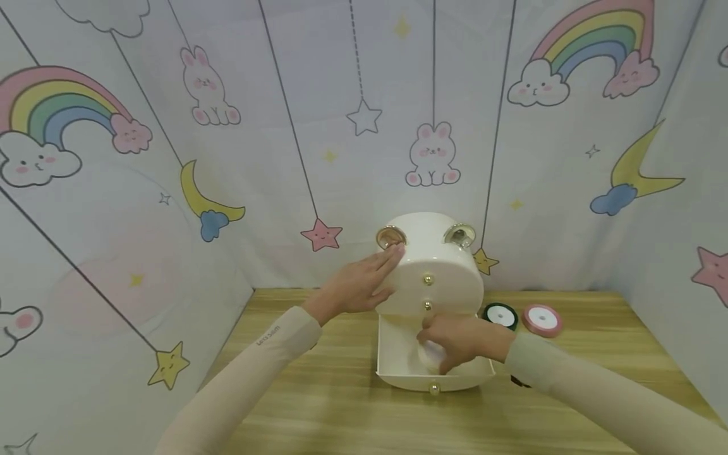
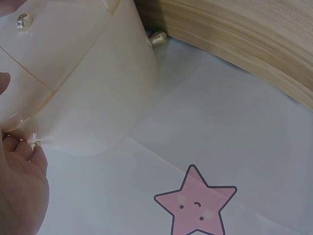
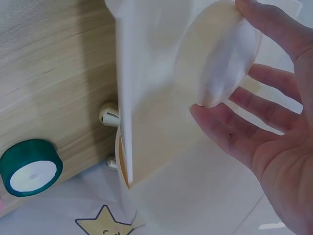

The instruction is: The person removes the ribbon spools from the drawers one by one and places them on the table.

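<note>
A glossy white storage box (image 1: 429, 243) with gold-lined ears and gold knobs stands against the back wall. Its bottom drawer (image 1: 392, 354) is pulled out toward me. With straight fingers, my left hand (image 1: 359, 282) rests on the box's upper left side, the fingertips beside the left ear; the left wrist view shows the hand (image 2: 22, 188) only at its edge. My right hand (image 1: 463, 341) grips a cream ribbon roll (image 3: 227, 58) with a white face, thumb and fingers spread around its rim. The roll is tilted on edge inside the open drawer.
Right of the box, a green ribbon roll (image 1: 500, 316) and a pink one (image 1: 542, 320) lie on the wood-grain table (image 1: 318, 404). A small dark object (image 1: 520, 381) is partly hidden beneath my right sleeve. Cartoon-printed cloth (image 1: 364, 189) hangs behind and at both sides.
</note>
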A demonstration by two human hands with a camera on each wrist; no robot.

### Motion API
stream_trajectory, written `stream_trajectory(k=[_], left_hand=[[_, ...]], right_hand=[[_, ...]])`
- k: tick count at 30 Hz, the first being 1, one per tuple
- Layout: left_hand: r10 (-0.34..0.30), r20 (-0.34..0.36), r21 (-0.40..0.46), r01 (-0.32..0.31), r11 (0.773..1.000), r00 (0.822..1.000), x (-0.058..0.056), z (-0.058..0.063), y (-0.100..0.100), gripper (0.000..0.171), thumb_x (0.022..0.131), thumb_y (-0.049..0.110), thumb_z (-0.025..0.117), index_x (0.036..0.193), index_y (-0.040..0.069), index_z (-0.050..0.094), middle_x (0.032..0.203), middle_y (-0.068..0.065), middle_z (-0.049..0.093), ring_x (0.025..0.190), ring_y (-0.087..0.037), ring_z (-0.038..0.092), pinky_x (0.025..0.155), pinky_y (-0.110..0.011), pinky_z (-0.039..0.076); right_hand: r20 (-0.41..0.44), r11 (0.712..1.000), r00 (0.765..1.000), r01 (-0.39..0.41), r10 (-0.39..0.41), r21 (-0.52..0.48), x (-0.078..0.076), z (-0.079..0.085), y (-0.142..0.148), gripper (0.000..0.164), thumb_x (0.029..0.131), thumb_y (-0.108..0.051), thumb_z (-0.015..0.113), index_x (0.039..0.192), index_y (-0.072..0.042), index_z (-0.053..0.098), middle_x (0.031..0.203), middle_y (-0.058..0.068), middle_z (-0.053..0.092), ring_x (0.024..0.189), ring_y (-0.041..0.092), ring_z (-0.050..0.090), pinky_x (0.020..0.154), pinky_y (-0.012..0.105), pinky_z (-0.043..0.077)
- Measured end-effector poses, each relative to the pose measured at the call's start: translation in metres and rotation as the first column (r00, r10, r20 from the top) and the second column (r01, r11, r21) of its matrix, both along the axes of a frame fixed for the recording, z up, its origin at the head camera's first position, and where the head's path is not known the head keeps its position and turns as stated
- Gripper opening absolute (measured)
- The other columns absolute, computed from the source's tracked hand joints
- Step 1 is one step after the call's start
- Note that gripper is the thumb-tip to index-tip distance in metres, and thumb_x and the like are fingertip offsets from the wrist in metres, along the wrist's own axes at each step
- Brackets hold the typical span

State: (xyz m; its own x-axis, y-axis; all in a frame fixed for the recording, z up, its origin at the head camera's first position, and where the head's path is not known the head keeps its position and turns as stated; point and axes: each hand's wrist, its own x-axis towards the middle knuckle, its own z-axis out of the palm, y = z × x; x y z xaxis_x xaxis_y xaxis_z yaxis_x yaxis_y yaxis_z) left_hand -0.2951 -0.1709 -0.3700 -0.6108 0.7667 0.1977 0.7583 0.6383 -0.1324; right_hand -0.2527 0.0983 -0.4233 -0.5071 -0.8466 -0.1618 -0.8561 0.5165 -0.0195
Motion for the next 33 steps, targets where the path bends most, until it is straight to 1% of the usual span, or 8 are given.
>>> stream_trajectory(k=[4, 8, 14, 18, 21, 24, 28, 33], left_hand=[[-0.002, 0.004, 0.0, 0.002, 1.0, 1.0, 0.002, 0.001, 0.001, 0.08, 0.109, 0.037, 0.054, 0.169, 0.004, 0.012, 0.177, -0.014, 0.017, 0.162, -0.028, 0.029, 0.129, -0.043, 0.037], [0.002, 0.006, -0.001, -0.002, 1.0, 1.0, 0.003, 0.0, 0.001, 0.081, 0.109, 0.037, 0.054, 0.169, 0.004, 0.012, 0.177, -0.014, 0.017, 0.162, -0.028, 0.029, 0.129, -0.043, 0.037], [-0.006, -0.004, 0.009, 0.006, 1.0, 1.0, 0.001, 0.0, 0.001, 0.081, 0.108, 0.035, 0.057, 0.169, 0.003, 0.015, 0.177, -0.014, 0.018, 0.162, -0.029, 0.031, 0.126, -0.044, 0.042], [-0.002, -0.011, 0.001, 0.002, 1.0, 1.0, 0.0, -0.001, 0.0, 0.08, 0.108, 0.036, 0.056, 0.169, 0.004, 0.015, 0.177, -0.013, 0.019, 0.161, -0.028, 0.031, 0.124, -0.044, 0.045], [0.001, -0.006, -0.002, -0.001, 1.0, 1.0, 0.0, -0.001, 0.0, 0.08, 0.108, 0.036, 0.055, 0.169, 0.004, 0.014, 0.177, -0.013, 0.018, 0.162, -0.027, 0.031, 0.124, -0.044, 0.045], [0.004, 0.002, -0.002, -0.004, 1.0, 1.0, 0.0, -0.001, 0.001, 0.08, 0.109, 0.036, 0.054, 0.169, 0.005, 0.013, 0.178, -0.012, 0.017, 0.162, -0.027, 0.029, 0.125, -0.043, 0.043], [0.004, 0.006, -0.003, -0.004, 1.0, 1.0, -0.001, -0.001, 0.001, 0.079, 0.109, 0.036, 0.053, 0.169, 0.004, 0.012, 0.178, -0.013, 0.017, 0.163, -0.027, 0.028, 0.127, -0.043, 0.04], [0.004, 0.008, -0.007, -0.004, 1.0, 1.0, -0.001, -0.001, 0.001, 0.08, 0.109, 0.036, 0.054, 0.169, 0.004, 0.012, 0.178, -0.013, 0.016, 0.163, -0.028, 0.028, 0.128, -0.043, 0.04]], right_hand=[[-0.046, 0.998, 0.999, -0.002, -0.001, -0.069, 0.002, 0.006, 0.01, 0.055, 0.072, -0.038, 0.096, 0.116, -0.014, 0.073, 0.105, -0.001, 0.068, 0.091, 0.013, 0.06, 0.081, 0.03, 0.057], [-0.084, 0.993, 0.996, 0.034, -0.043, -0.111, 0.007, 0.015, 0.021, 0.056, 0.073, -0.036, 0.095, 0.118, -0.011, 0.073, 0.107, 0.003, 0.067, 0.092, 0.016, 0.061, 0.081, 0.034, 0.057], [-0.062, 0.971, 0.988, 0.128, -0.143, -0.204, 0.019, 0.039, 0.043, 0.06, 0.074, -0.034, 0.094, 0.124, -0.008, 0.073, 0.111, 0.006, 0.067, 0.094, 0.018, 0.064, 0.08, 0.036, 0.06], [-0.072, 0.954, 0.981, 0.155, -0.18, -0.258, 0.026, 0.05, 0.058, 0.06, 0.075, -0.035, 0.094, 0.124, -0.006, 0.073, 0.111, 0.008, 0.067, 0.093, 0.018, 0.064, 0.079, 0.036, 0.06], [-0.084, 0.944, 0.975, 0.175, -0.205, -0.279, 0.028, 0.054, 0.068, 0.061, 0.076, -0.038, 0.094, 0.123, -0.007, 0.074, 0.113, 0.009, 0.069, 0.094, 0.02, 0.065, 0.079, 0.037, 0.06], [-0.075, 0.932, 0.967, 0.213, -0.244, -0.294, 0.028, 0.055, 0.078, 0.06, 0.076, -0.039, 0.094, 0.124, -0.008, 0.073, 0.117, 0.01, 0.07, 0.098, 0.022, 0.067, 0.08, 0.038, 0.061], [-0.057, 0.905, 0.955, 0.255, -0.291, -0.339, 0.028, 0.056, 0.093, 0.06, 0.076, -0.037, 0.095, 0.124, -0.008, 0.074, 0.12, 0.01, 0.072, 0.101, 0.024, 0.069, 0.082, 0.041, 0.062], [-0.044, 0.869, 0.941, 0.29, -0.335, -0.4, 0.026, 0.059, 0.113, 0.063, 0.075, -0.037, 0.095, 0.125, -0.006, 0.073, 0.121, 0.015, 0.073, 0.104, 0.031, 0.071, 0.084, 0.047, 0.062]])
